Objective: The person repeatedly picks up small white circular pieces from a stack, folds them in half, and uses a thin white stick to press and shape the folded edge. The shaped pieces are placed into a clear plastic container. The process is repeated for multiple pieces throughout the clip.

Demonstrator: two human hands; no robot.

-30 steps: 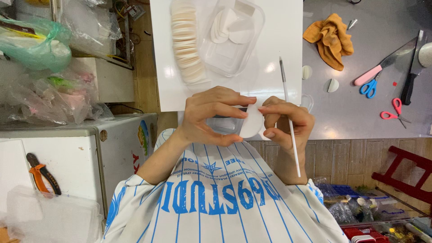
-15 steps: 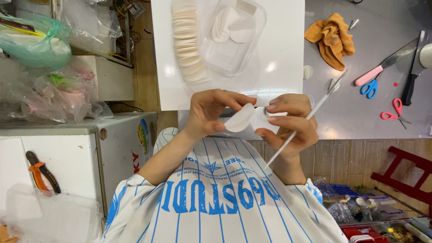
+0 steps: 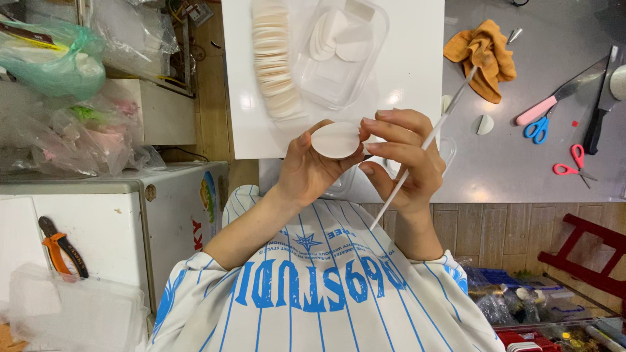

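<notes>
white disc (image 3: 335,140), round and flat, sits pinched between both hands just in front of the person's chest, at the near edge of the white board (image 3: 417,78). left hand (image 3: 310,169) is clamped on the disc's left and lower rim, thumb on top; the fingers behind the disc are hidden. right hand (image 3: 404,160) touches the disc's right rim with its fingertips and at the same time grips a thin white stick (image 3: 424,140), which runs slantwise from below the wrist up over the grey table (image 3: 521,169); the stick's upper tip is hard to make out against the orange cloth (image 3: 484,55).

on the board, a row of similar discs (image 3: 274,62) lies on edge, overlapping; its top end is cut off by the frame. just beside it stands a clear plastic tray (image 3: 342,55) with a few more discs inside; the exact count cannot be told. a second clear container (image 3: 447,150) shows only partly behind the right hand.

further right on the table: a half disc (image 3: 484,124), a pink-handled knife (image 3: 561,94), blue scissors (image 3: 536,127), red scissors (image 3: 574,163). a dark-handled blade (image 3: 600,111) is cut off at the edge.

to the left, plastic bags (image 3: 72,117) rest on a white cabinet (image 3: 130,221); their contents are blurred. orange pliers (image 3: 62,251) lie lower left.
</notes>
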